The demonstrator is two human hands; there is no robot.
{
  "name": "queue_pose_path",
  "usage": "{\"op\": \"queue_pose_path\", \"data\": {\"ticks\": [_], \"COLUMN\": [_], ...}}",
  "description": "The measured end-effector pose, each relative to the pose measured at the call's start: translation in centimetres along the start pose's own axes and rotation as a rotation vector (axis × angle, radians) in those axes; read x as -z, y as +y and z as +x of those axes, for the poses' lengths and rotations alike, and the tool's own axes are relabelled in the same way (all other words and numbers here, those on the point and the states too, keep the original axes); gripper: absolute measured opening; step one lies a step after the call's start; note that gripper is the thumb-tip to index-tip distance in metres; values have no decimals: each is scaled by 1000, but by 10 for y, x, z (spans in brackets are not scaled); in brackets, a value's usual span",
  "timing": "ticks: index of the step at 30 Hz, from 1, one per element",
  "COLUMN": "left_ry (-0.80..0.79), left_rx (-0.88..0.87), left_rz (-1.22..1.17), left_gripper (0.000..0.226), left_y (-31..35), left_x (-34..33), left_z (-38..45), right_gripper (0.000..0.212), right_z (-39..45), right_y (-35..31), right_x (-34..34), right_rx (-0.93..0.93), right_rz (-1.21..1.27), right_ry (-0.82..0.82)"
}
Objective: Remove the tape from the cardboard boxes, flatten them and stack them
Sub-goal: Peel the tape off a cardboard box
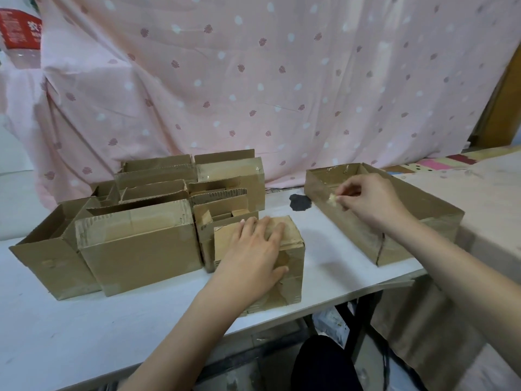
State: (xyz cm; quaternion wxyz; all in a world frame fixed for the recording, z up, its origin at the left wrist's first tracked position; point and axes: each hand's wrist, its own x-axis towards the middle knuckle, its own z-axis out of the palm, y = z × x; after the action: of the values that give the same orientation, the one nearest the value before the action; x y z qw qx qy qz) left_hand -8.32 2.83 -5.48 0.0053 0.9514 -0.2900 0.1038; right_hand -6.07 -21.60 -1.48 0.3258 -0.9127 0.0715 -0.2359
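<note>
White bench (70, 328), pink dotted curtain (253, 80) behind.
L hand (255, 253) flat on small box (291, 249); R hand (369, 200) pinching tape scrap (333, 199) over open tray box (417, 221).

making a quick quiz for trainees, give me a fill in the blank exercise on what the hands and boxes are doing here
1. The left hand rests on top of a small ____ box.
2. The right hand pinches a crumpled bit of ____ over the long open box.
3. The other boxes stand to the ____ of the small box.
4. The curtain behind the table is ____ with spots.

Missing words: cardboard; tape; left; pink
</note>
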Motion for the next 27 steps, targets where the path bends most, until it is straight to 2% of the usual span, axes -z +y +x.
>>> {"op": "queue_pose_path", "data": {"ticks": [7,15,25,27], "left_ry": [-22,-35,-39,-33], "left_rx": [10,28,39,39], "left_rz": [23,50,33,35], "left_gripper": [78,78,77,77], "left_y": [22,32,28,28], "left_x": [-3,-9,-11,-12], "left_z": [21,37,36,37], "right_gripper": [11,14,7,13], "right_z": [35,67,100,102], "right_y": [69,109,143,149], "right_x": [33,19,-8,-13], "right_rx": [-142,-248,-299,-288], "right_rz": [-98,-289,-426,-474], "right_ry": [13,-204,-315,-347]}}
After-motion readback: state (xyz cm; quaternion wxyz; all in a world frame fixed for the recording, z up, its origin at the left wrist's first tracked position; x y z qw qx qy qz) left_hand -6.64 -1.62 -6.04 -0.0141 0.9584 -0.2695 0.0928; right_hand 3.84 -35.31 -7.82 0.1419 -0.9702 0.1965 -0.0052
